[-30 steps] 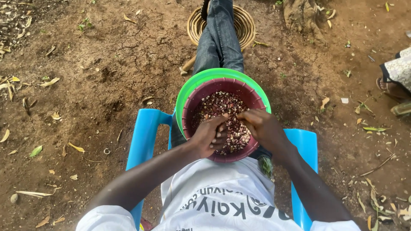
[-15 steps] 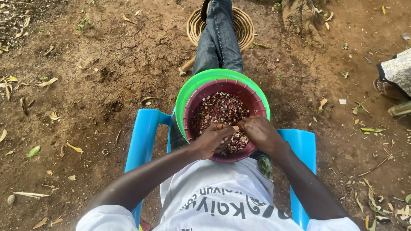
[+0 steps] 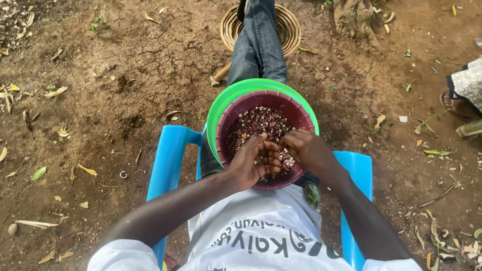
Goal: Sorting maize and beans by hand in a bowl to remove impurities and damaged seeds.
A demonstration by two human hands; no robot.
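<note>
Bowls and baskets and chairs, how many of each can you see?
Bowls: 2, a maroon bowl of beans nested in a green bowl
Woven basket: 1
Blue chair: 1
Total: 4

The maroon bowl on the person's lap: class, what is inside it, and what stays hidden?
The maroon bowl holds speckled red-and-pale beans. The left hand and right hand cover the near beans; its bottom is hidden.
</note>
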